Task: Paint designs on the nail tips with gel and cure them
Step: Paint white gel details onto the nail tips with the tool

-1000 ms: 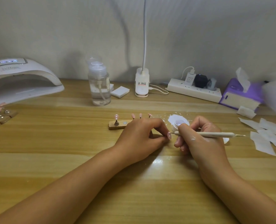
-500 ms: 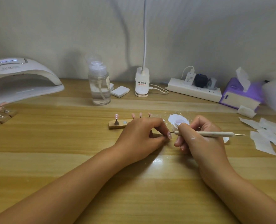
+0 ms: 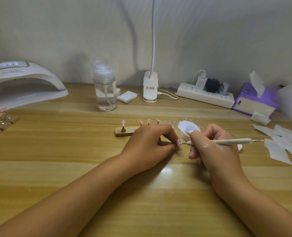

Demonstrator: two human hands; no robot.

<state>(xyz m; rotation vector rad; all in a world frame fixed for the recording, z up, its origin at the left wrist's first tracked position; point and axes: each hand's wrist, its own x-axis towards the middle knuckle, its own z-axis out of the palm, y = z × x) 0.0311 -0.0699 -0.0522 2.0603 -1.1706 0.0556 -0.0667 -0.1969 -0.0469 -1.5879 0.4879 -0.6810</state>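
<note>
The left hand (image 3: 150,144) pinches a glossy pink oval nail tip (image 3: 179,143) between curled thumb and forefinger, low over the wood-grain table (image 3: 56,151). The right hand (image 3: 213,149) grips a slim white dotting pen (image 3: 227,141) whose fine metal point meets the tip. At the right hand's ten o'clock sits a squat round white jar (image 3: 187,135) with pale contents, and at the left hand's eleven o'clock a clear plastic pump bottle (image 3: 105,93) holds clear liquid.

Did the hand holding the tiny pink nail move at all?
No. The left hand pinching the pink nail tip sits in the same spot as before, just in front of the wooden stand.
</note>
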